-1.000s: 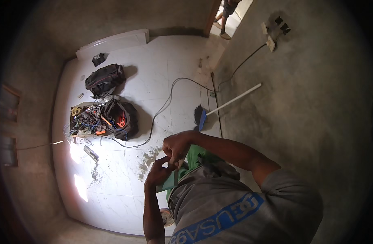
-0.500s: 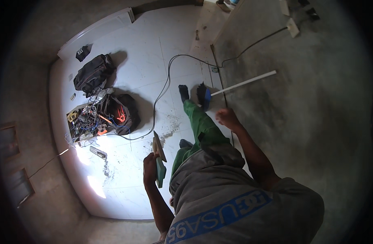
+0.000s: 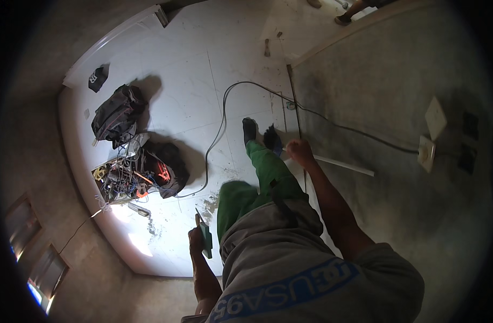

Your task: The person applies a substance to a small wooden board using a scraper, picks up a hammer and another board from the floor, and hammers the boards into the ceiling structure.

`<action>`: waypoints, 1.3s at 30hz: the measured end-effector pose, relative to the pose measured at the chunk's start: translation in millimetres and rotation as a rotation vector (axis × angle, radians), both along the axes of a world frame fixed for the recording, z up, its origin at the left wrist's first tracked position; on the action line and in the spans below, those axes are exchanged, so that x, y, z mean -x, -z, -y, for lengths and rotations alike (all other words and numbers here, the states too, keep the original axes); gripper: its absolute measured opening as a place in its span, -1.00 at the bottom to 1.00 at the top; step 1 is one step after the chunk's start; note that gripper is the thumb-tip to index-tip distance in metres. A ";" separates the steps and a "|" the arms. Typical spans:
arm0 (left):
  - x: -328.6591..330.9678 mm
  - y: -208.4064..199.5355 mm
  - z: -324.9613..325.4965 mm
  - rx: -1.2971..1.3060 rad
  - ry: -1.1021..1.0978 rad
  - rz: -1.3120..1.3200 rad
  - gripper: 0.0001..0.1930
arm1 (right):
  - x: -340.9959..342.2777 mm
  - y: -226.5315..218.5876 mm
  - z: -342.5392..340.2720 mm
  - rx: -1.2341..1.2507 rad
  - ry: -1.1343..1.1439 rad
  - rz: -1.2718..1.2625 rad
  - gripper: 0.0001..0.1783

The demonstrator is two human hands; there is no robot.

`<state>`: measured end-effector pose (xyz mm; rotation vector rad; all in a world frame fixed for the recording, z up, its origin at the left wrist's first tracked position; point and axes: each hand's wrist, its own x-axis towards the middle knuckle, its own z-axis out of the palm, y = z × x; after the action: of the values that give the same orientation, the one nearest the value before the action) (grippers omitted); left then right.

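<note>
At my left side, my left hand point(image 3: 196, 239) is closed around a green plastering float point(image 3: 207, 242). A thin tan piece point(image 3: 198, 219) with a dark tip sticks out of the same grip; its kind is unclear. My right hand point(image 3: 300, 152) is curled into a loose fist, with nothing visible in it. It overlaps the broom's white handle point(image 3: 346, 166) in the picture; whether they touch I cannot tell. The dark bristles of the broom head point(image 3: 270, 137) show beside my forward foot point(image 3: 249, 128).
A dark cable point(image 3: 207, 156) loops across the pale floor from a wall outlet point(image 3: 426, 153) to an open bag of tools and wires point(image 3: 171, 172). A black backpack point(image 3: 117, 116), a cap point(image 3: 98, 78) and a metal trowel point(image 3: 139, 209) lie nearby. Another person's leg point(image 3: 354, 12) shows at the top.
My view has shifted, bringing the wall outlet lower. The float and tan piece have turned more edge-on. My right hand now overlaps the broom handle. Another person's leg has come into view.
</note>
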<state>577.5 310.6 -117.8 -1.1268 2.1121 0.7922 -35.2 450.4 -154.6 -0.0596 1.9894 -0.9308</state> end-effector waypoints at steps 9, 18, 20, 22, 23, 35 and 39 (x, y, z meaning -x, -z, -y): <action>117.0 -39.2 89.8 -0.277 -0.875 -0.232 -0.65 | 66.9 78.3 40.8 -0.225 -0.543 -0.155 -0.64; 175.9 55.4 276.7 0.196 0.284 -0.130 -0.74 | 164.9 31.5 144.2 -0.246 -0.417 -0.422 -0.60; 264.3 22.7 307.1 -0.082 -0.123 -0.185 -0.71 | 200.8 27.4 151.6 -0.297 -0.021 -0.227 -0.55; 310.1 8.8 338.4 -0.209 -0.474 -0.223 -0.69 | 232.7 34.2 176.6 -0.304 -0.081 -0.245 -0.51; 330.9 7.6 354.3 -0.263 -0.622 -0.194 -0.68 | 247.5 46.6 186.7 -0.309 -0.154 -0.267 -0.44; 606.5 -13.6 400.1 -0.411 -1.140 0.160 -0.65 | 446.3 345.8 380.5 -0.436 -0.458 0.057 -0.23; 723.7 60.0 411.2 -0.566 -1.166 0.320 -0.68 | 532.6 496.7 383.8 -0.578 -0.545 -0.086 -0.27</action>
<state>-146.2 -100.5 -177.8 -1.9294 0.7212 1.4443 -567.9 66.5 -651.3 -0.3009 2.0910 0.0023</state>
